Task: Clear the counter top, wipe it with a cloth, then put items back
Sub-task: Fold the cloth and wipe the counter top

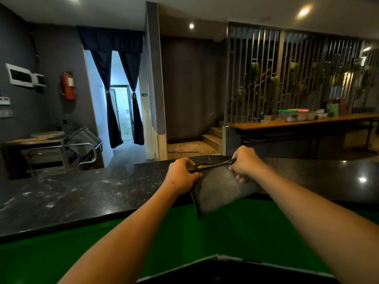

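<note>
I hold a grey cloth (pixel 217 189) stretched between both hands over the dark speckled table (pixel 86 193). My left hand (pixel 181 174) has its fingers curled around the cloth's top edge at nine o'clock, and my right hand (pixel 245 163) pinches the same yellow-and-black trimmed edge at three o'clock. The rest of the cloth hangs down toward me past the table's near rim. Pale smears show on the table toward nine o'clock. Far off at two o'clock, a long wooden bench (pixel 303 123) carries containers with green and pink lids.
</note>
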The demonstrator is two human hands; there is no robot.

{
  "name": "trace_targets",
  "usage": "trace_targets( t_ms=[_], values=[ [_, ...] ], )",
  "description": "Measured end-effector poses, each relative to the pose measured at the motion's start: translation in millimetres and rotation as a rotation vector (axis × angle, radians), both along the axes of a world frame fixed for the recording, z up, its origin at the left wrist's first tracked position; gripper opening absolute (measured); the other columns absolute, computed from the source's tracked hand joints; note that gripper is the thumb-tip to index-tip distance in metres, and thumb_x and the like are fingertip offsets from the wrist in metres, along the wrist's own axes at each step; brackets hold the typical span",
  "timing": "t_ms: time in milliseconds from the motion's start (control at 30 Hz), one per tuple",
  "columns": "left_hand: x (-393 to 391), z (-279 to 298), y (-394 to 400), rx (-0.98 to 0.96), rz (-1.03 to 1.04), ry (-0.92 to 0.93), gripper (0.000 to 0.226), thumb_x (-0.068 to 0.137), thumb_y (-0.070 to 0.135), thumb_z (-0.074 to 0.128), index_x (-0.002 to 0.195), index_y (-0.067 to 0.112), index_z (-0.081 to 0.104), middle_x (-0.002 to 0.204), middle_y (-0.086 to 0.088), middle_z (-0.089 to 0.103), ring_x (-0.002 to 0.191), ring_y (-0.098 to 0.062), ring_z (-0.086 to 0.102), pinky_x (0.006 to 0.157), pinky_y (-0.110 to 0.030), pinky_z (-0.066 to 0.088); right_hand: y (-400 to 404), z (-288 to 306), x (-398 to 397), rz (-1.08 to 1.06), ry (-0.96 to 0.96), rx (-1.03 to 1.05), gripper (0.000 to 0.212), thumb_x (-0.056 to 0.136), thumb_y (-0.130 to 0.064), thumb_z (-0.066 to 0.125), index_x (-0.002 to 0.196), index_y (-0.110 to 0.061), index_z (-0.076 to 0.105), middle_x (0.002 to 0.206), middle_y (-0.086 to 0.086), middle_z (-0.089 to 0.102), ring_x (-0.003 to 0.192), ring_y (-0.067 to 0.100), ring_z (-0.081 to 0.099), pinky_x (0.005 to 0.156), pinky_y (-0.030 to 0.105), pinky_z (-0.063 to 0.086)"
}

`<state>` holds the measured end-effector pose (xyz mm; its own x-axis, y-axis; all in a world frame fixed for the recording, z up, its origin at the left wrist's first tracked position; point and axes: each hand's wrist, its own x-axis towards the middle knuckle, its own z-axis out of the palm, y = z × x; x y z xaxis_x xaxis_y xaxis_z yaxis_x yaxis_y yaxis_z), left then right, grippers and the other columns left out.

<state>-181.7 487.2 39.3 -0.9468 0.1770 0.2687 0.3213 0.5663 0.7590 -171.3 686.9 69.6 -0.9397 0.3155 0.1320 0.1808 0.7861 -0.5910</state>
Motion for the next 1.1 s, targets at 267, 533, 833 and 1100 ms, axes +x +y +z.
trace_targets(
  t_ms=[267, 533, 833, 1100],
  values=[
    [-7.6, -13.3, 6.2, -0.278, -0.139, -0.017, 0.03, 0.084, 0.039, 0.071, 0.109, 0.024, 0.061, 0.107, 0.004, 0.065, 0.096, -0.011, 0.061, 0.09, -0.031, 0.052, -6.0, -18.7, -47.4, 0.122, 0.035, 0.285, 0.026, 0.08, -0.004, 0.068, 0.1, -0.021, 0.061, 0.111, 0.007, 0.06, 0.096, 0.025, 0.058, 0.075, 0.035, 0.051],
    [-6.1, -14.7, -30.6, -0.395, -0.029, 0.226, 0.03, 0.089, 0.057, 0.055, 0.104, 0.032, 0.059, 0.109, 0.01, 0.059, 0.106, -0.01, 0.055, 0.101, -0.049, 0.043, -15.1, -38.8, -39.0, 0.036, -0.001, 0.234, 0.075, 0.096, -0.058, 0.032, 0.153, -0.011, 0.014, 0.158, 0.016, 0.019, 0.143, 0.037, 0.024, 0.111, 0.05, 0.024],
    [6.5, -18.1, -101.7, -0.593, 0.039, 0.278, 0.042, 0.09, 0.064, 0.042, 0.112, 0.031, 0.056, 0.12, 0.007, 0.057, 0.115, -0.013, 0.052, 0.109, -0.046, 0.035, 9.1, -26.8, -26.3, 0.288, -0.149, 0.233, 0.018, 0.092, -0.028, 0.045, 0.097, -0.018, 0.058, 0.104, 0.008, 0.06, 0.115, 0.03, 0.053, 0.099, 0.042, 0.04],
    [10.6, -31.6, -145.3, -0.557, 0.039, 0.188, 0.083, 0.075, 0.087, 0.02, 0.129, 0.031, 0.05, 0.134, 0.005, 0.054, 0.12, -0.012, 0.051, 0.106, -0.048, 0.04, -1.0, -54.6, -24.1, 0.286, -0.271, 0.411, 0.071, 0.093, -0.068, 0.005, 0.154, -0.032, 0.006, 0.163, 0.0, 0.0, 0.149, 0.025, -0.004, 0.116, 0.054, -0.003]
  ],
)
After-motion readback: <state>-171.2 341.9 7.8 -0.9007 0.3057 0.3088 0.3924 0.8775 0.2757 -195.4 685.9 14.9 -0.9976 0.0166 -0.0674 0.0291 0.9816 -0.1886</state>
